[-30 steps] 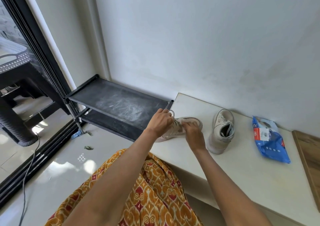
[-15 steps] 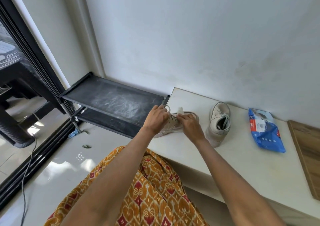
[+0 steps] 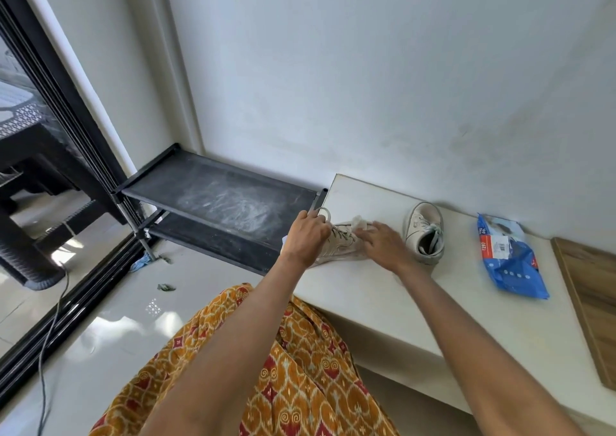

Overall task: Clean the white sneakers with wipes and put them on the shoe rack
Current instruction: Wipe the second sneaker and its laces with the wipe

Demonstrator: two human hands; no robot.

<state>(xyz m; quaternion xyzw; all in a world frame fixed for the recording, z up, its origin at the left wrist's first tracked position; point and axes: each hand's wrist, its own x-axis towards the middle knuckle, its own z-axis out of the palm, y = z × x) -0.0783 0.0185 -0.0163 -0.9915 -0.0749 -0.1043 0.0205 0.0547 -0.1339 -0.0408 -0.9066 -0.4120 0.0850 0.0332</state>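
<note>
Sneaker [image 3: 340,248] on the counter [image 3: 383,299] is being gripped at its heel by the left hand [image 3: 308,237] while the right hand [image 3: 383,245] is pressing a wipe [image 3: 359,222] on it.

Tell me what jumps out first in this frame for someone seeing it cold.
Both hands work on a white sneaker at the left end of the white ledge: the left hand grips its heel end, the right hand presses a wipe against it. The second sneaker stands just to the right, then a blue wipes pack. The dusty black shoe rack sits to the left, nothing on its top shelf.
</note>
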